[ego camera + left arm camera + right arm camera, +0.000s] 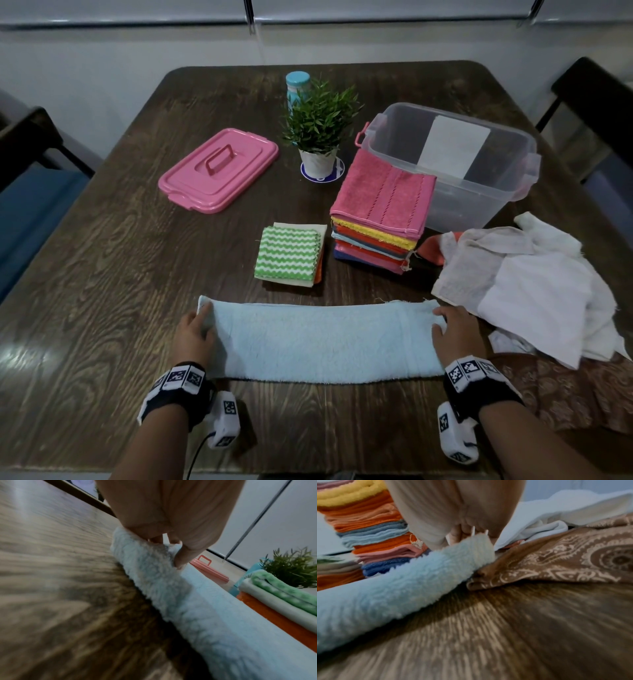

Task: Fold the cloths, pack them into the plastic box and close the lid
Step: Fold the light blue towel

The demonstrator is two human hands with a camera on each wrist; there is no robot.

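Step in hand: folding the long pale-blue terry towel point(325, 339), which lies as a doubled strip along the near edge of the dark wood-grain tabletop point(102, 274).
Left hand point(193, 334): pinches the towel's left end, thumb on top and fingers tucked under the layers.
Right hand point(457, 330): grips the right end the same way, fingers curled round the edge, close beside the brown patterned cloth point(565, 561).
Doing it well: probably bring one end over to meet the other, match the corners, keep both layers pinched so they do not slip, then flatten the crease with the palm.
Risk: the right end may snag the loose white cloths point(534, 291) at the right edge.
Folded so far: a tall stack topped by a pink towel point(383, 195), and a small pile topped by a green zigzag cloth point(289, 253), both mid-table.
Clear plastic box point(479, 205): open, far right of the table; no cloths packed inside yet, it seems.
Pink lid with handle point(219, 169): lying flat, far left of centre, well apart from the box.
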